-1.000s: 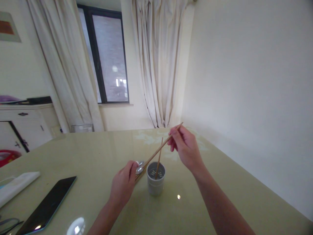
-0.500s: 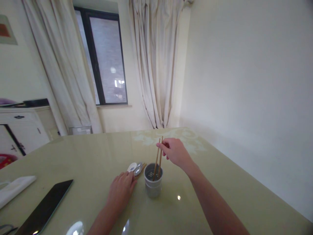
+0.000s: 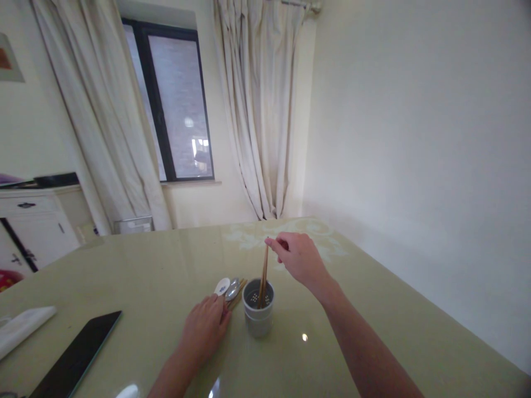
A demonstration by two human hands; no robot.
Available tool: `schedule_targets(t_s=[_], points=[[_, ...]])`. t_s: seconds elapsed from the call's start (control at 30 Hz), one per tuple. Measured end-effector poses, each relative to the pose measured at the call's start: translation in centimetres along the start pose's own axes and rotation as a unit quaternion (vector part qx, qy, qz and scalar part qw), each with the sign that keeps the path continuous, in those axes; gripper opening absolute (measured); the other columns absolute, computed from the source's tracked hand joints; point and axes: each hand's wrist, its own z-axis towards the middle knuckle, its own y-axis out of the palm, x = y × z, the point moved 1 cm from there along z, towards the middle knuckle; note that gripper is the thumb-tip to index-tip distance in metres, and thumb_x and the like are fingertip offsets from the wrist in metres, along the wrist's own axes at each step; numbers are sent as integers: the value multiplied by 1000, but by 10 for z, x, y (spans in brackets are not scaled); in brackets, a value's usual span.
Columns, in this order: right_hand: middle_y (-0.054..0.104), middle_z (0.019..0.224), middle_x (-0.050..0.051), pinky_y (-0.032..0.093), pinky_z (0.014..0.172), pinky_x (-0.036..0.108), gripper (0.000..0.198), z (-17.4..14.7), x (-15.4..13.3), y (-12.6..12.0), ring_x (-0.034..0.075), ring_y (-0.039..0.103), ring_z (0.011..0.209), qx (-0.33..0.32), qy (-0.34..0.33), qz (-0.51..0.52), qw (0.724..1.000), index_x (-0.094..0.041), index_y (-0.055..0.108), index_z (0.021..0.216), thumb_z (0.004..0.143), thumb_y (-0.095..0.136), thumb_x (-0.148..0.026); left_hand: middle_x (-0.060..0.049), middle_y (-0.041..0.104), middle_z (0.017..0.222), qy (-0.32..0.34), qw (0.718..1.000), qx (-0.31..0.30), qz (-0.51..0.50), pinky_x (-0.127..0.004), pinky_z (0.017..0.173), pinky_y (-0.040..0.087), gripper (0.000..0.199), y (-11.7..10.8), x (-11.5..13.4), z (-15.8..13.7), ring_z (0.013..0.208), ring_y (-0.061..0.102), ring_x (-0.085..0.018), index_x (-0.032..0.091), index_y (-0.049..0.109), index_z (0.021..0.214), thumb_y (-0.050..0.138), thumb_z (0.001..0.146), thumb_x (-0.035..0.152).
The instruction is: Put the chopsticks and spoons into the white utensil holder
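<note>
A grey, round utensil holder (image 3: 258, 320) with small drain holes in its floor stands upright on the table. Two wooden chopsticks (image 3: 264, 276) stand in it, their lower ends inside. My right hand (image 3: 295, 254) is closed in a pinch at their top ends, above the rim. Left of the holder, my left hand (image 3: 204, 326) is closed low over a bundle on the tabletop. From its fingers stick out a white spoon (image 3: 223, 286) with a blue mark, a shiny metal spoon (image 3: 233, 289) and more wooden chopsticks (image 3: 240, 288). The palm hides their other ends.
The glossy greenish table (image 3: 166, 265) meets a white wall (image 3: 415, 166) on the right. At the left lie a dark tablet-like slab (image 3: 78, 354) and a white object (image 3: 27, 329). Behind are curtains (image 3: 265, 110), a window (image 3: 178, 105) and a white cabinet (image 3: 41, 221).
The two chopsticks in the holder have come together from slightly apart, and their tops have shifted a little left and down in my right hand. My left hand has hardly moved.
</note>
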Motion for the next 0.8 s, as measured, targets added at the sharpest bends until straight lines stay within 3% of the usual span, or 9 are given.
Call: schedule_targets(t_s=[0.17,0.27,0.37,0.43,0.47,0.53,0.63,0.7,0.8], points=[[67,57,0,35,61,28,48,-7,-14,-4,14,57,54,15,-39,34,999,-20,63,61,102,65,-44,-12,76,106,-9,1000,6,-20,-36,90,48,21,-7,-1,2,103,70,-28,20,67,90,48,99,25],[62,54,-1,33,59,27,50,-11,-19,-5,12,52,51,22,-53,63,996,-19,60,58,102,65,-43,-11,78,96,-58,985,50,-155,-34,82,50,28,-27,-6,7,92,72,-26,20,66,90,47,101,38],[61,54,-2,33,57,26,52,-13,-23,-1,11,50,52,6,-62,101,993,-18,61,60,102,63,-48,-7,79,86,-74,918,155,-358,-32,74,52,39,-60,-6,10,80,73,-24,20,65,97,50,99,56],[63,58,-2,36,56,25,46,-14,-26,3,12,53,54,-16,-61,151,986,-19,68,71,101,62,-53,-4,78,80,-39,875,219,-431,-30,70,51,40,-86,4,9,74,72,-21,21,65,99,55,96,59],[64,62,-2,38,55,24,42,-14,-27,5,12,55,55,-27,-57,193,979,-19,71,81,102,61,-54,-2,77,77,-5,867,234,-440,-28,69,51,38,-99,12,7,72,70,-20,21,66,98,58,95,57],[66,68,-2,41,51,23,37,-15,-28,7,11,57,52,-43,-44,302,951,-19,70,99,102,58,-55,0,76,76,84,870,223,-431,-26,69,49,31,-121,32,4,69,67,-17,21,69,96,62,95,51],[63,67,-4,41,44,20,38,-15,-28,2,10,54,46,-36,-27,428,902,-19,62,95,102,57,-56,1,76,80,167,886,166,-400,-25,71,48,27,-138,52,4,72,66,-15,22,71,94,58,98,45],[60,63,-4,41,42,19,40,-15,-26,-5,9,54,45,-4,-28,440,898,-20,59,89,102,57,-57,0,74,79,161,908,133,-362,-26,70,47,36,-134,50,12,73,66,-16,21,70,88,47,104,45],[59,61,-4,43,42,19,44,-13,-19,-17,10,55,45,47,-25,389,920,-20,60,86,105,50,-59,-4,74,80,113,971,51,-203,-28,69,44,42,-111,30,30,75,67,-19,20,67,82,40,105,42]])
